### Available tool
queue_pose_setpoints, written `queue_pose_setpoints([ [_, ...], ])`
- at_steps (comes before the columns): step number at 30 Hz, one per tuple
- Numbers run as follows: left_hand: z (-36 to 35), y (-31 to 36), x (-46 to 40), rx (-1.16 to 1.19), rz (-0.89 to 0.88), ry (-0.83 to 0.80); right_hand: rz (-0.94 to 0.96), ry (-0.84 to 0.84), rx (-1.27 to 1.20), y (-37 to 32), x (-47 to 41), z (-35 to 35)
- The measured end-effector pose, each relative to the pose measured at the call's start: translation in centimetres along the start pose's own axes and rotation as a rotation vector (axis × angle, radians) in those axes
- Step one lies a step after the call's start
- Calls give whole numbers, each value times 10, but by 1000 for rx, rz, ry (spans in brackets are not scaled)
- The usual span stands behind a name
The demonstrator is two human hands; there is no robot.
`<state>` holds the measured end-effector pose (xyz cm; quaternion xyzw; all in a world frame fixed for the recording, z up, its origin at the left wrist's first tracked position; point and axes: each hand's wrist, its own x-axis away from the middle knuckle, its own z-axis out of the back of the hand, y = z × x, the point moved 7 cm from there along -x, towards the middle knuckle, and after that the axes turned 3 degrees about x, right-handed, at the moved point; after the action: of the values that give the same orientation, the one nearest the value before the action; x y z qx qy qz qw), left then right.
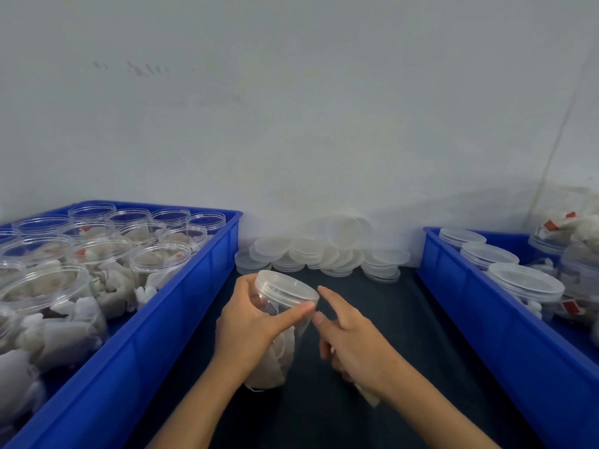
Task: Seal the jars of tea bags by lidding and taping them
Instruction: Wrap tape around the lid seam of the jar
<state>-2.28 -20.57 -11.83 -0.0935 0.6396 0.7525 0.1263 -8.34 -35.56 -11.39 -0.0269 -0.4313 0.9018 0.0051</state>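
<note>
My left hand (pixel 251 322) grips a clear plastic jar (pixel 278 348) of tea bags, held tilted over the dark table. A translucent lid (pixel 285 286) sits on the jar's mouth. My left thumb lies across the jar just below the lid. My right hand (pixel 348 335) is beside the jar on its right, forefinger stretched toward the lid's rim and thumb tip near my left thumb. Its lower fingers are curled on a pale item, partly hidden, that I cannot identify.
A blue crate (pixel 181 303) on the left holds several open jars of tea bags. A blue crate (pixel 479 306) on the right holds lidded jars (pixel 525 283). Loose lids (pixel 324 251) are piled against the white wall behind the dark table (pixel 389 319).
</note>
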Motion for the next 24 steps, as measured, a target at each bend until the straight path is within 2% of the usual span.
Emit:
queue_pose_setpoints([
  [3,3,-4,-1,38,10,-1,-25,21,99,-1,1,5],
  [7,1,-5,0,140,29,-36,58,113,449,-14,6,22],
  [10,-3,-3,1,203,46,-99,95,133,582,-18,8,26],
  [18,-7,-3,0,259,56,-211,132,127,545,-15,5,23],
  [22,-8,-2,4,270,22,-184,139,151,432,-10,2,19],
  [24,-8,2,8,163,-33,-151,112,166,329,-6,1,17],
])
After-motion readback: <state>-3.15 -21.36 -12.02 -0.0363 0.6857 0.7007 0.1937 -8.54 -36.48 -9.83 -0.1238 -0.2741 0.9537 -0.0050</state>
